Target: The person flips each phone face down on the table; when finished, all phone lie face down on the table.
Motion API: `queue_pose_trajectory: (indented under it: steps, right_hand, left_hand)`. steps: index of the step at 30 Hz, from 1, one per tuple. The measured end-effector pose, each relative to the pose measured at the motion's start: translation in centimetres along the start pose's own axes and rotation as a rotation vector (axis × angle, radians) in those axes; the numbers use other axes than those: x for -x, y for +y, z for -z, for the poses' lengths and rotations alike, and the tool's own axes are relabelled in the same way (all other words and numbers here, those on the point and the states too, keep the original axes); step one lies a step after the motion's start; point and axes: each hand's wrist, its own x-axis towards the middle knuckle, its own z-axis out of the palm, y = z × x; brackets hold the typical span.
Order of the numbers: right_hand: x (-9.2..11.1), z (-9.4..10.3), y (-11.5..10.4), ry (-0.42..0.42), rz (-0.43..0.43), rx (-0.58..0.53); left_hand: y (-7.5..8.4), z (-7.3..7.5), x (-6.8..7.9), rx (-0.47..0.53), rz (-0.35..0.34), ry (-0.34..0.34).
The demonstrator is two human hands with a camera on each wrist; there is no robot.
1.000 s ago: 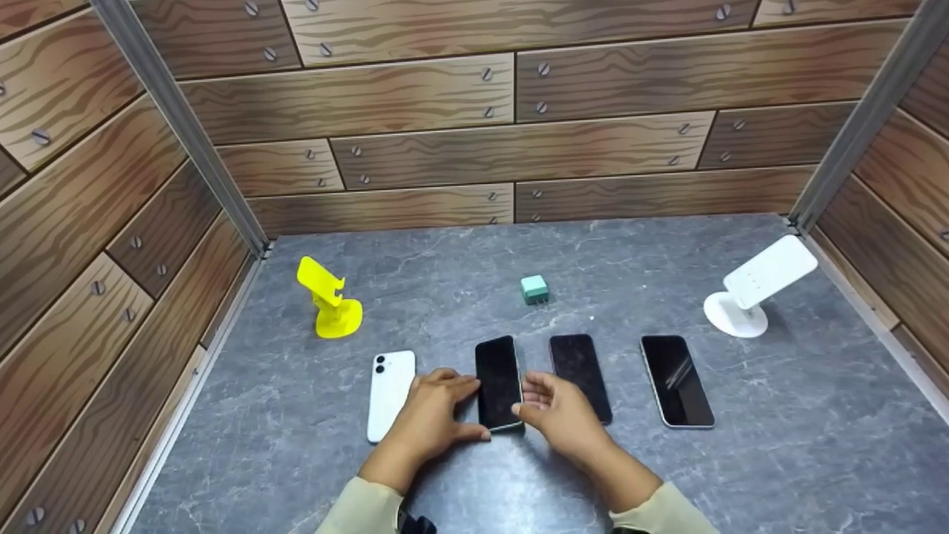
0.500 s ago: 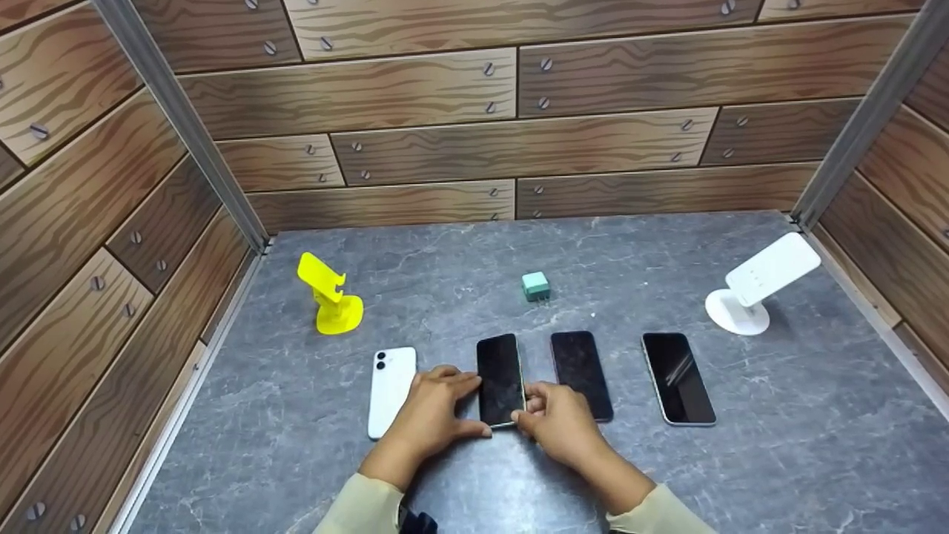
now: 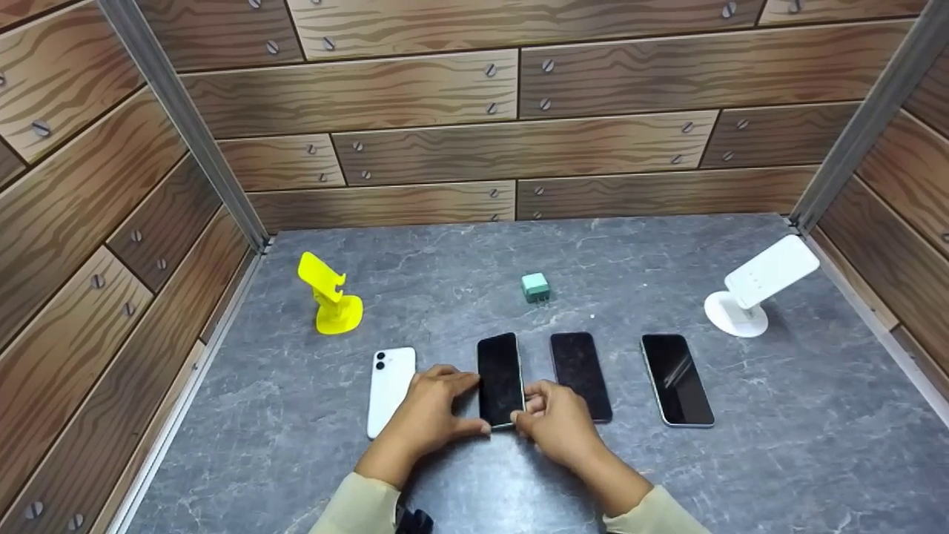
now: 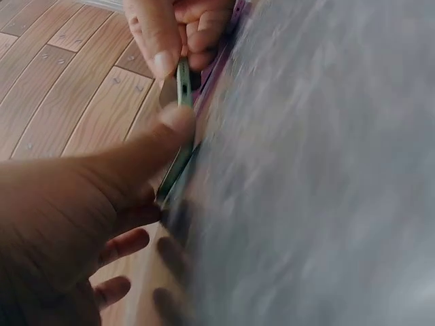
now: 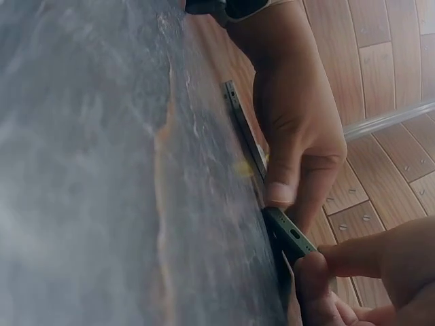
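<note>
Broadly, brown wood-patterned panels (image 3: pixel 415 93) box in a grey marbled tabletop (image 3: pixel 445 267). Well right of the right grip (image 3: pixel 561 428) stands a white round-based stand (image 3: pixel 772 270); ahead-left of the left grip (image 3: pixel 428 410), a yellow stand (image 3: pixel 322 277). Between the grips, a black-screened, pale-green-edged phone (image 3: pixel 500 374) is held: right fingertips pinch its lower right corner, left thumb and fingers clasp its lower left. A white twin-camera phone (image 3: pixel 390 389) flanks the left grip, a dark phone (image 3: pixel 580 367) the right; ahead sits a mint-green cube adapter (image 3: pixel 535 288).
</note>
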Motion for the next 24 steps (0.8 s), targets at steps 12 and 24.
queue_pose_trajectory:
  steps: [12, 24]
  right_hand:
    - [1.2, -1.0, -1.4, 0.201, 0.213, 0.224]
    - [2.6, -2.6, -1.3, 0.386, 0.675, 0.540]
  left_hand:
    - [3.6, 2.8, -2.5, 0.092, 0.178, 0.288]
    - [6.1, 4.3, -3.4, -0.167, 0.165, 0.427]
